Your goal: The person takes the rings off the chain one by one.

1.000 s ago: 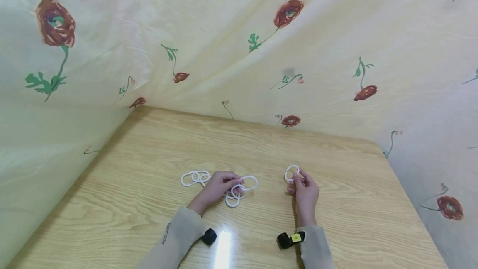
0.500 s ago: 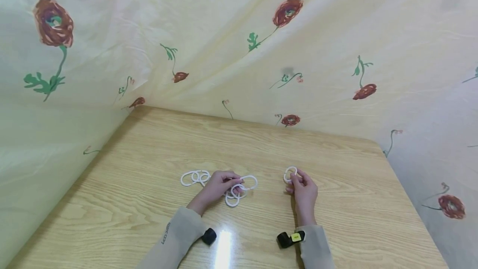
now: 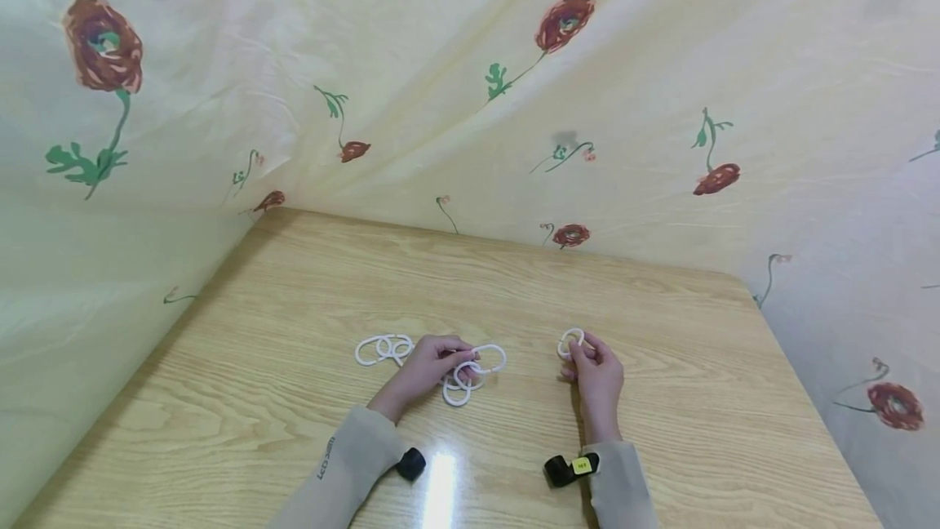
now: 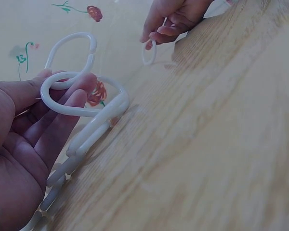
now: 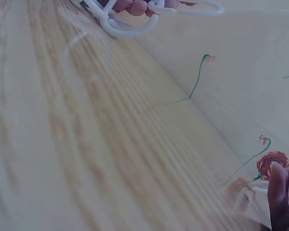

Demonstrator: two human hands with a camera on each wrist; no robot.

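Note:
White plastic chain links, oval with a small gap in the side, lie about my left hand (image 3: 424, 367). Its thumb and fingers pinch the chain near one end, and the end link (image 4: 92, 58) stands up past the fingertips. Joined links (image 4: 94, 126) hang from it down to the table, and another stretch of the chain (image 3: 360, 357) lies left of the hand. To the right, my right hand (image 3: 602, 382) pinches a single loose link (image 3: 560, 343) between thumb and fingers, slightly above the table. A wide gap separates the two hands.
The wood-grain table (image 3: 698, 398) stretches under both hands. A cream cloth with red flowers (image 3: 455, 121) hangs along its back and sides. Black wrist cameras (image 3: 413, 464) sit at both sleeves, and a bright light reflection shows on the table's near part.
My right hand has shifted slightly left with its link, which has turned a little. My left hand and the chain have stayed in place.

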